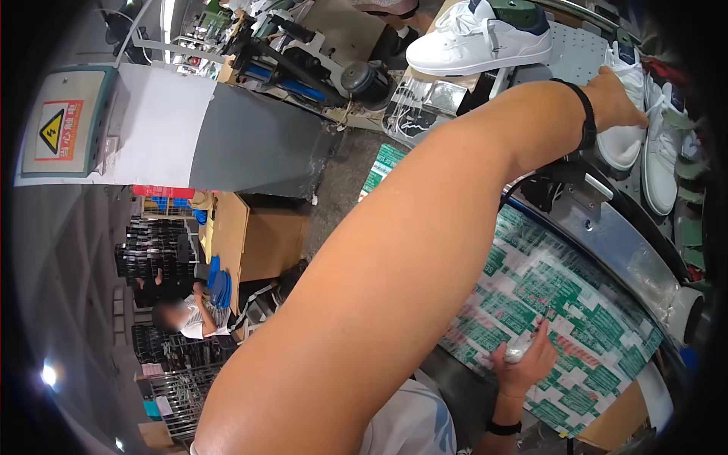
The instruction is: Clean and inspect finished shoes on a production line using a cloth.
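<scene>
My left arm crosses the view from the lower left to the upper right. At its end my left hand (618, 102), with a black band on the wrist, is closed around a white lace-up shoe (622, 149). Another white shoe (661, 163) lies beside it on the right. At the lower right, my right hand (532, 365) pinches a small whitish, shiny crumpled piece (519, 348) whose kind I cannot make out. That hand is over a board covered in green-and-white printed sheeting (576, 334). A dark band circles the right wrist too.
A white shoe with dark trim (485, 42) stands near a perforated metal plate (572, 53). A curved metal edge (607, 216) runs below the shoes. A motor (367, 82) and a grey electrical box (67, 121) are at the upper left. A seated person (199, 315) is farther off.
</scene>
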Available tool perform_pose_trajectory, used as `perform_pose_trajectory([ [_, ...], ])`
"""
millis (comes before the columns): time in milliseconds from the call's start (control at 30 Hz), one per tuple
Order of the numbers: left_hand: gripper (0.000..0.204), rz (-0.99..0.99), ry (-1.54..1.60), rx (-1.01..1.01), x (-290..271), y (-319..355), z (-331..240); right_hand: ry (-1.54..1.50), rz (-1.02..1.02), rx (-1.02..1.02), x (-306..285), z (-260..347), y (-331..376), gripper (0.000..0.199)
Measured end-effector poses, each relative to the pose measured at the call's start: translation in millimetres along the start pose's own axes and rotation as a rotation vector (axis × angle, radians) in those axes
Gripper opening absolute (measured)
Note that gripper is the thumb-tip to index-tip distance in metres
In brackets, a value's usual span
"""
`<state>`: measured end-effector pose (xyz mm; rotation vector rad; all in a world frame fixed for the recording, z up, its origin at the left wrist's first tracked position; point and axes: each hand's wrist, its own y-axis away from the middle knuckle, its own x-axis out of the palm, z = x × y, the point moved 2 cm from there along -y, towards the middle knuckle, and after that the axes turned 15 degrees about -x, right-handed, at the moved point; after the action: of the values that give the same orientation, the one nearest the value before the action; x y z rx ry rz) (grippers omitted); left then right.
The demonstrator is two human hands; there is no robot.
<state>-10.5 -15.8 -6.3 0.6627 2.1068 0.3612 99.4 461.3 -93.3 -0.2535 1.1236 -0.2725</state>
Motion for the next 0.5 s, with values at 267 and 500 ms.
perform_pose_trajectory([
  [267, 0.049, 0.262, 1.146, 0.133, -71, -19, -12, 0.031, -0.033, -0.066, 1, -1, -7, 0.093],
  [500, 0.054, 0.298, 0.859, 0.519, -128, 190, 86, 0.029, -0.076, -0.039, 1, -3, 2, 0.091],
])
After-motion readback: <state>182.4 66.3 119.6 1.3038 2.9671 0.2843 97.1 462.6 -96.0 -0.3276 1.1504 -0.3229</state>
